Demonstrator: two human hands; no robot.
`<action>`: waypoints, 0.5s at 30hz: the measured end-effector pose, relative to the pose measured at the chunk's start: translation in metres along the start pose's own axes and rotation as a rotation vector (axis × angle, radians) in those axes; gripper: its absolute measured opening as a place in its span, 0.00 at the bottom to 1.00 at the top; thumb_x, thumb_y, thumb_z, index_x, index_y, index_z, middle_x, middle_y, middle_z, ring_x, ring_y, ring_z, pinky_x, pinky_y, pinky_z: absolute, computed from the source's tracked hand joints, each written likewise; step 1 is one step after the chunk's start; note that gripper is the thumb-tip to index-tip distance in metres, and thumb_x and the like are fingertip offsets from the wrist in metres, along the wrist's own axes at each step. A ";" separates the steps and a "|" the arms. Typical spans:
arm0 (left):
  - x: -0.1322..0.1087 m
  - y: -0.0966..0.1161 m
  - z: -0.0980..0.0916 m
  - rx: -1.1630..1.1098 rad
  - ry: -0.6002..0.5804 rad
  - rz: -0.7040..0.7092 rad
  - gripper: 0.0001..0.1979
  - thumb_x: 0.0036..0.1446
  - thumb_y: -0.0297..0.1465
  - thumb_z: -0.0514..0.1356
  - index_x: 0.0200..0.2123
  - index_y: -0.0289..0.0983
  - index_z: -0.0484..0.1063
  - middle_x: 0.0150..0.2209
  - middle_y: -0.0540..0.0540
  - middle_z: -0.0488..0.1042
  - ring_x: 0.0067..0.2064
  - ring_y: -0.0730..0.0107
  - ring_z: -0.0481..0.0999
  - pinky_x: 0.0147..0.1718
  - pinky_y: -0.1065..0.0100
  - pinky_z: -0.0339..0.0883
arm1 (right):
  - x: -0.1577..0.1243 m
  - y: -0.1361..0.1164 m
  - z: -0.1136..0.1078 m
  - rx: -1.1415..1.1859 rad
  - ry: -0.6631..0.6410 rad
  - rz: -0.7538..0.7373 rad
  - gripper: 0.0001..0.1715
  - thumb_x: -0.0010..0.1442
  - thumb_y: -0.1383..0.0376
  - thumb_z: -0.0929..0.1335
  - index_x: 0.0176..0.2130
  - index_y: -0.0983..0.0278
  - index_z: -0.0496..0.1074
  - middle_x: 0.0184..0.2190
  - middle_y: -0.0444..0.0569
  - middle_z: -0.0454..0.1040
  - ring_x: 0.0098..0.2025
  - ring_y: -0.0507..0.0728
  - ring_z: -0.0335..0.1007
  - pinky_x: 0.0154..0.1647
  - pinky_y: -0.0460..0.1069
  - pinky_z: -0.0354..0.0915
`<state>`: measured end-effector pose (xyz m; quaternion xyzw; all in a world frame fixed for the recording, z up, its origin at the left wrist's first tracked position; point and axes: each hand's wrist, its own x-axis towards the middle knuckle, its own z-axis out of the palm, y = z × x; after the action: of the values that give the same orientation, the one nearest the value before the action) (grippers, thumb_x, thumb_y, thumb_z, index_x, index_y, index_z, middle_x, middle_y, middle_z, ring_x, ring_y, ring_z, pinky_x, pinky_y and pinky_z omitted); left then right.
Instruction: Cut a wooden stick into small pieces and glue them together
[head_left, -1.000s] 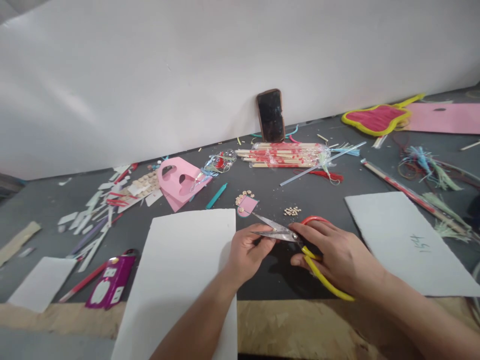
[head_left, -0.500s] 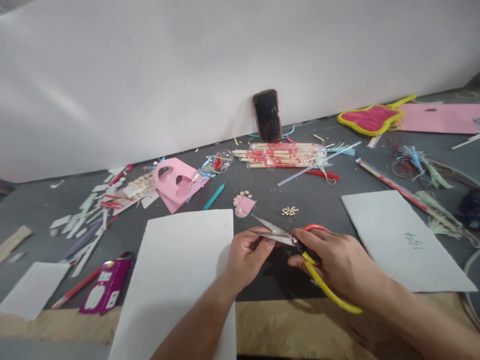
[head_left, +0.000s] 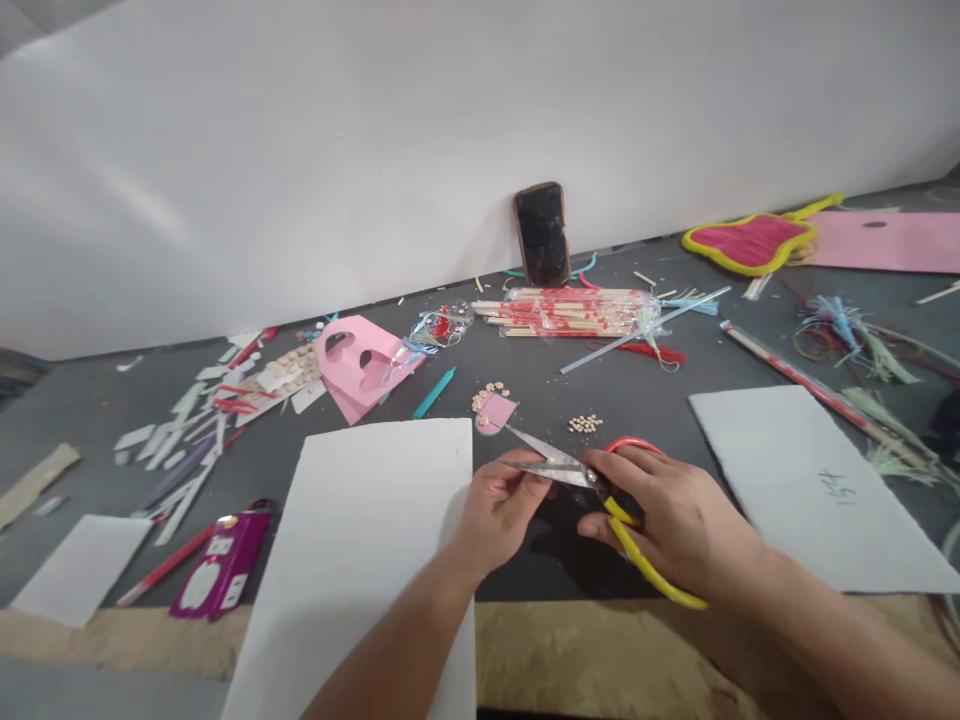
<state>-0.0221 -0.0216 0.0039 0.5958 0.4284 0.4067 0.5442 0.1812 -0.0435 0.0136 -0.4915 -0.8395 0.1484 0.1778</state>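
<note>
My right hand [head_left: 675, 515] grips the red and yellow handles of a pair of scissors [head_left: 555, 460], whose steel blades are parted and point left. My left hand [head_left: 499, 505] is pinched closed right at the blades, holding something too small to make out between thumb and fingers. Just beyond the blade tips lie a small pink piece [head_left: 493, 412] and a little heap of pale beads [head_left: 584, 424]. A white sheet [head_left: 360, 540] lies under my left forearm.
A second white sheet [head_left: 810, 480] lies to the right. A phone [head_left: 541, 232] leans on the white wall. Bagged sticks [head_left: 570, 310], pink card cut-outs [head_left: 360, 365], a purple box [head_left: 221, 565], paper scraps and coloured tassels litter the dark mat.
Both hands stay together over the same spot with the scissors; only the view shifts slightly. The blades remain parted near my left fingertips.
</note>
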 end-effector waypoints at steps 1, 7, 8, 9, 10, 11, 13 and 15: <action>0.000 -0.001 -0.001 -0.006 -0.013 -0.006 0.16 0.59 0.39 0.57 0.24 0.35 0.73 0.26 0.47 0.71 0.30 0.71 0.70 0.29 0.72 0.63 | 0.000 0.000 -0.001 0.010 -0.006 0.000 0.28 0.61 0.47 0.62 0.49 0.66 0.67 0.36 0.55 0.74 0.38 0.61 0.73 0.34 0.53 0.68; -0.003 -0.003 -0.005 -0.097 -0.141 -0.036 0.15 0.61 0.39 0.56 0.33 0.35 0.77 0.30 0.44 0.77 0.32 0.68 0.74 0.34 0.70 0.66 | 0.001 0.000 -0.003 0.036 -0.014 -0.030 0.40 0.53 0.40 0.66 0.53 0.65 0.65 0.39 0.55 0.72 0.41 0.63 0.71 0.36 0.55 0.69; -0.003 -0.003 -0.005 -0.091 -0.145 -0.030 0.15 0.61 0.39 0.56 0.33 0.34 0.77 0.31 0.43 0.78 0.32 0.68 0.74 0.34 0.69 0.66 | 0.001 0.000 -0.003 0.033 -0.014 -0.032 0.41 0.52 0.39 0.66 0.54 0.64 0.64 0.39 0.55 0.72 0.41 0.63 0.71 0.36 0.55 0.69; -0.003 -0.002 -0.005 -0.087 -0.144 -0.027 0.16 0.61 0.39 0.56 0.33 0.34 0.77 0.31 0.43 0.78 0.32 0.68 0.74 0.34 0.69 0.67 | 0.001 -0.001 -0.003 0.031 -0.013 -0.031 0.42 0.51 0.39 0.67 0.54 0.64 0.64 0.39 0.55 0.72 0.41 0.64 0.71 0.36 0.55 0.69; -0.003 -0.003 -0.006 -0.093 -0.143 -0.032 0.16 0.61 0.40 0.56 0.32 0.34 0.77 0.31 0.43 0.78 0.32 0.68 0.74 0.34 0.69 0.67 | 0.001 -0.001 -0.003 0.032 -0.013 -0.032 0.42 0.51 0.39 0.67 0.54 0.64 0.65 0.39 0.55 0.72 0.41 0.64 0.70 0.36 0.55 0.69; -0.003 -0.003 -0.006 -0.115 -0.147 -0.045 0.16 0.60 0.40 0.57 0.32 0.34 0.77 0.31 0.42 0.78 0.32 0.68 0.74 0.34 0.69 0.67 | 0.001 -0.001 -0.003 0.034 -0.014 -0.033 0.41 0.52 0.39 0.67 0.54 0.64 0.65 0.39 0.55 0.72 0.41 0.64 0.70 0.35 0.55 0.69; -0.003 -0.007 -0.007 -0.202 -0.172 -0.087 0.16 0.58 0.41 0.59 0.31 0.33 0.76 0.30 0.42 0.78 0.31 0.68 0.74 0.33 0.69 0.67 | 0.000 -0.001 -0.002 0.039 -0.011 -0.046 0.39 0.53 0.40 0.66 0.53 0.63 0.65 0.39 0.55 0.73 0.41 0.63 0.70 0.35 0.54 0.69; -0.004 -0.011 -0.008 -0.325 -0.205 -0.142 0.16 0.57 0.41 0.61 0.29 0.33 0.75 0.28 0.42 0.78 0.29 0.69 0.74 0.31 0.69 0.67 | 0.000 0.000 -0.001 0.041 0.005 -0.071 0.37 0.54 0.42 0.66 0.53 0.64 0.66 0.39 0.55 0.73 0.41 0.63 0.70 0.35 0.54 0.69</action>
<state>-0.0318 -0.0220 -0.0068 0.5068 0.3404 0.3682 0.7013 0.1815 -0.0435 0.0150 -0.4581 -0.8528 0.1581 0.1949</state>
